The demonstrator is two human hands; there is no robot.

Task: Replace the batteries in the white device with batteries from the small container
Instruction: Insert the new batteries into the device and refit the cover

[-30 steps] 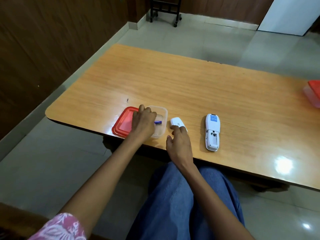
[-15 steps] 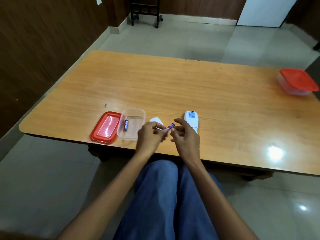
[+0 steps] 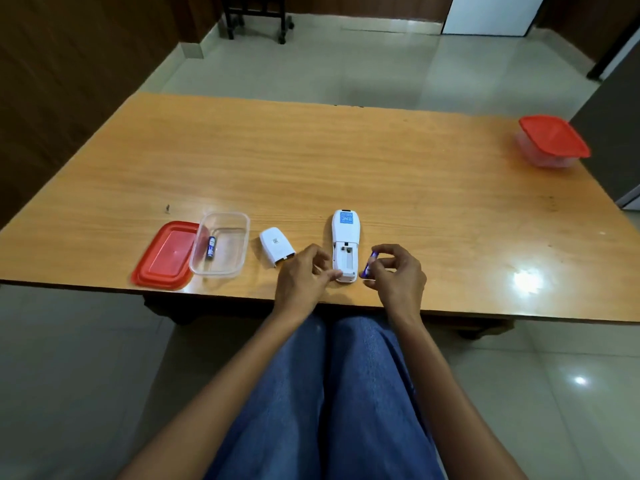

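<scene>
The battery (image 3: 368,266) has now passed from the left hand (image 3: 302,277) into the right hand (image 3: 396,271), whose fingers (image 3: 381,263) pinch it just beside the white device (image 3: 345,245) on the desk (image 3: 311,161). The left hand's loosely curled fingers now touch the device's near end. Its compartment lies open and empty, so insertion seems next. One battery remains in the small container (image 3: 220,244); the cover (image 3: 276,245) lies between.

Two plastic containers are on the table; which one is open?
The small clear container near the left hand, holding one battery; its red lid lies beside it. The other container, at the far right corner, has its red lid on.
</scene>
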